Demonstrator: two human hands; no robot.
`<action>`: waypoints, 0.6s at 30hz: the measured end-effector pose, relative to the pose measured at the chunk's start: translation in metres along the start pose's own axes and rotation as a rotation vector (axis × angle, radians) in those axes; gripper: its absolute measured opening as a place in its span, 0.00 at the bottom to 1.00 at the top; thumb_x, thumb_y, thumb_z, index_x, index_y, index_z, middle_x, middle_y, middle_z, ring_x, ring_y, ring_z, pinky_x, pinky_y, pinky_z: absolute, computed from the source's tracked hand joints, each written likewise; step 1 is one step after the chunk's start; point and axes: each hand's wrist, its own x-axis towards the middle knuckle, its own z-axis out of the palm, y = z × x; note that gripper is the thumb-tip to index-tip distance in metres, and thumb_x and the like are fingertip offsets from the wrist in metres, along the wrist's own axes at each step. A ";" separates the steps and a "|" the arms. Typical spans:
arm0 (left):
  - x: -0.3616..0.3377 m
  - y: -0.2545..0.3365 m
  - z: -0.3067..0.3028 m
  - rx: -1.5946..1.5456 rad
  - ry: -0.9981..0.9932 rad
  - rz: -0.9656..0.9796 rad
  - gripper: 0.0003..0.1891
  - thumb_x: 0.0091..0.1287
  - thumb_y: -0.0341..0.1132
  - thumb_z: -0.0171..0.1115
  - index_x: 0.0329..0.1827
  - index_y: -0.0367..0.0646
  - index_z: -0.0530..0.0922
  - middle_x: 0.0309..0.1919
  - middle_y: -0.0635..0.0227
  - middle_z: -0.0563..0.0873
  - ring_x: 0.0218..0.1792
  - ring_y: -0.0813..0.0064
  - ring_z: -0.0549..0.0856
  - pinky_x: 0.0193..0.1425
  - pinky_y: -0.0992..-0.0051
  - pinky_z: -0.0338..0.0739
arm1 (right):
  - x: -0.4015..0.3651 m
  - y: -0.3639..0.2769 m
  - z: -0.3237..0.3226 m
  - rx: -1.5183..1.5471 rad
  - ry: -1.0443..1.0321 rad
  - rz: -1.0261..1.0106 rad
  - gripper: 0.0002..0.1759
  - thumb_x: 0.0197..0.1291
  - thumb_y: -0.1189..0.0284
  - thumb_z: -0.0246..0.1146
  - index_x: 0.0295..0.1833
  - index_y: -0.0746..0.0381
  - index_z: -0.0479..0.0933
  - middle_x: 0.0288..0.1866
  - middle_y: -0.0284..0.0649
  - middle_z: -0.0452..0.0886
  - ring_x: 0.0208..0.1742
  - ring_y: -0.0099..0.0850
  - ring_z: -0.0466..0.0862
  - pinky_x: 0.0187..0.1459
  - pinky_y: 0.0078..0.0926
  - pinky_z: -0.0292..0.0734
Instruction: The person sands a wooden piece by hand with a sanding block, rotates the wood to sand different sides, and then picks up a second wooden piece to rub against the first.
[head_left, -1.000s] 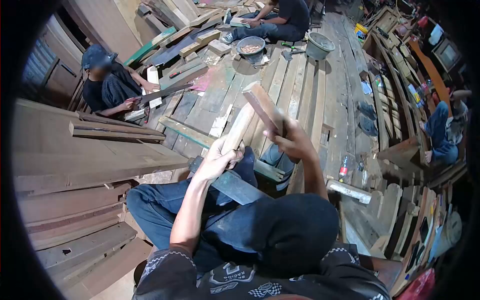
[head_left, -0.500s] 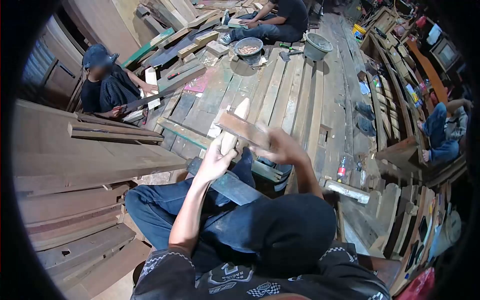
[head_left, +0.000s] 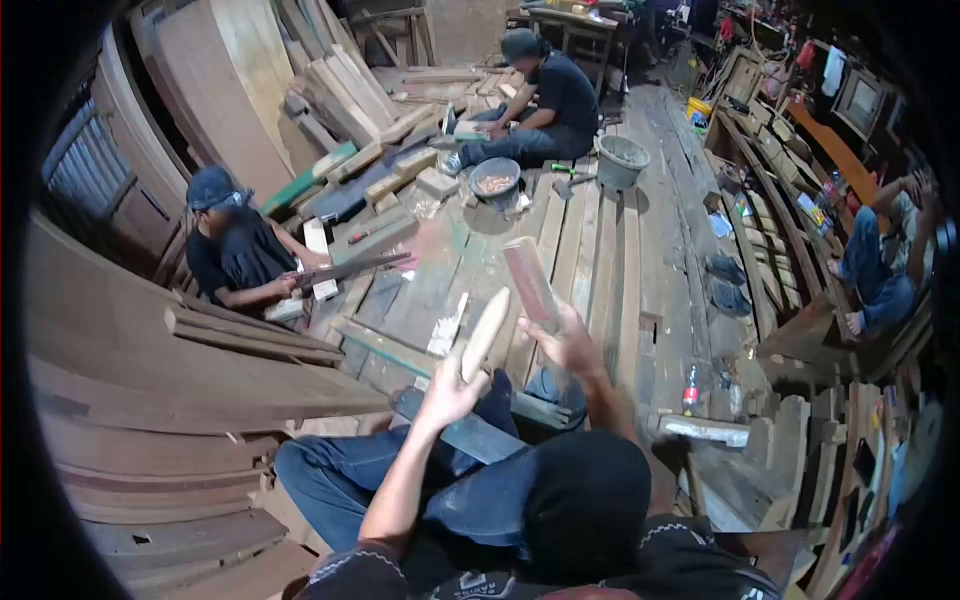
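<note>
My left hand [head_left: 450, 395] is closed around the lower end of a pale, pointed piece of wood [head_left: 488, 325], which tilts up and away from me. My right hand [head_left: 566, 342] grips the near end of a flat block with a reddish-brown face [head_left: 528, 280], perhaps a sanding block. The block is raised to the right of the pointed wood, with a gap between them. Under my left hand, a dark grey-blue board [head_left: 478, 438] lies across my legs.
Ahead on the plank floor stand a basin of wood bits [head_left: 495, 182] and a grey bucket [head_left: 622, 160], with a hammer [head_left: 575, 184] nearby. One person [head_left: 245, 245] sits at left holding a saw; another [head_left: 550, 105] works further back. A bottle [head_left: 690, 390] stands at right.
The block in my right hand has lifted off the pointed wood and turned from lying across it to pointing upward. My view has tilted up, showing more of the room.
</note>
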 end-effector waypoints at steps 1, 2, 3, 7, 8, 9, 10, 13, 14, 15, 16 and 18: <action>-0.002 0.014 -0.002 -0.003 -0.067 -0.071 0.17 0.60 0.32 0.62 0.49 0.33 0.73 0.35 0.42 0.83 0.38 0.48 0.86 0.43 0.59 0.78 | 0.004 0.023 -0.002 0.167 0.015 -0.027 0.29 0.61 0.66 0.71 0.65 0.65 0.72 0.39 0.39 0.84 0.31 0.21 0.81 0.27 0.26 0.76; -0.002 0.017 -0.001 0.096 -0.089 -0.032 0.18 0.60 0.32 0.62 0.51 0.34 0.72 0.33 0.43 0.83 0.37 0.47 0.86 0.42 0.59 0.78 | 0.016 0.062 0.001 0.060 0.116 -0.189 0.28 0.61 0.67 0.71 0.64 0.64 0.72 0.40 0.39 0.84 0.33 0.21 0.81 0.27 0.24 0.76; -0.001 0.018 0.002 0.194 -0.110 0.006 0.19 0.60 0.32 0.62 0.52 0.34 0.71 0.32 0.43 0.83 0.36 0.45 0.85 0.41 0.58 0.78 | 0.020 0.068 0.004 0.023 0.157 -0.265 0.27 0.60 0.68 0.71 0.63 0.64 0.73 0.41 0.39 0.84 0.34 0.21 0.82 0.26 0.23 0.76; 0.006 0.035 0.011 0.285 -0.093 0.034 0.18 0.61 0.32 0.64 0.51 0.33 0.70 0.26 0.42 0.82 0.33 0.42 0.85 0.36 0.56 0.77 | 0.007 0.026 0.001 0.183 0.172 -0.232 0.25 0.58 0.71 0.73 0.59 0.64 0.74 0.43 0.38 0.83 0.37 0.22 0.83 0.25 0.20 0.77; 0.010 0.035 0.011 0.345 -0.097 0.126 0.19 0.61 0.31 0.64 0.52 0.32 0.71 0.26 0.41 0.82 0.32 0.42 0.85 0.36 0.55 0.77 | -0.002 0.004 -0.001 0.322 0.180 -0.138 0.24 0.57 0.72 0.73 0.58 0.64 0.75 0.43 0.38 0.83 0.37 0.22 0.83 0.25 0.20 0.78; 0.013 0.042 0.012 0.348 -0.088 0.143 0.21 0.60 0.32 0.65 0.53 0.30 0.70 0.27 0.40 0.82 0.34 0.43 0.86 0.37 0.54 0.77 | -0.006 -0.008 -0.003 0.459 0.183 -0.044 0.23 0.57 0.72 0.74 0.57 0.64 0.75 0.43 0.38 0.83 0.36 0.23 0.83 0.25 0.20 0.78; 0.014 0.049 0.012 0.353 -0.097 0.115 0.23 0.60 0.33 0.67 0.53 0.30 0.71 0.29 0.40 0.83 0.35 0.45 0.86 0.38 0.54 0.77 | -0.002 -0.002 -0.003 0.515 0.211 -0.094 0.22 0.56 0.74 0.73 0.55 0.63 0.75 0.43 0.37 0.83 0.36 0.22 0.83 0.22 0.20 0.76; 0.015 0.080 0.009 0.416 -0.010 0.327 0.27 0.58 0.40 0.73 0.52 0.30 0.74 0.35 0.44 0.84 0.35 0.50 0.85 0.39 0.58 0.78 | 0.000 0.004 -0.012 0.633 0.294 -0.064 0.22 0.55 0.75 0.73 0.55 0.63 0.75 0.42 0.36 0.83 0.37 0.22 0.82 0.28 0.21 0.78; 0.009 0.097 0.002 0.510 0.046 0.231 0.24 0.57 0.43 0.75 0.46 0.32 0.78 0.36 0.49 0.84 0.34 0.54 0.83 0.38 0.61 0.77 | 0.001 0.009 -0.016 0.620 0.320 0.011 0.23 0.55 0.75 0.73 0.56 0.64 0.75 0.44 0.36 0.83 0.43 0.24 0.82 0.39 0.25 0.79; 0.006 0.106 -0.006 0.531 0.084 0.262 0.18 0.60 0.40 0.73 0.40 0.32 0.79 0.35 0.51 0.83 0.32 0.55 0.82 0.39 0.64 0.77 | 0.000 0.012 -0.022 0.601 0.353 0.009 0.24 0.54 0.75 0.73 0.56 0.64 0.75 0.45 0.36 0.83 0.45 0.25 0.82 0.42 0.26 0.78; 0.001 0.116 -0.008 0.457 0.141 0.287 0.16 0.60 0.39 0.72 0.35 0.34 0.79 0.33 0.51 0.82 0.34 0.53 0.81 0.41 0.62 0.75 | 0.000 0.014 -0.025 0.584 0.383 0.010 0.24 0.54 0.75 0.73 0.57 0.64 0.75 0.46 0.36 0.83 0.47 0.25 0.81 0.46 0.27 0.77; -0.014 0.130 -0.012 0.277 0.090 0.344 0.09 0.63 0.33 0.68 0.33 0.36 0.79 0.35 0.53 0.82 0.42 0.53 0.82 0.50 0.61 0.74 | 0.010 0.039 -0.028 0.526 0.418 -0.054 0.27 0.53 0.74 0.74 0.58 0.66 0.74 0.48 0.38 0.82 0.50 0.27 0.80 0.52 0.29 0.76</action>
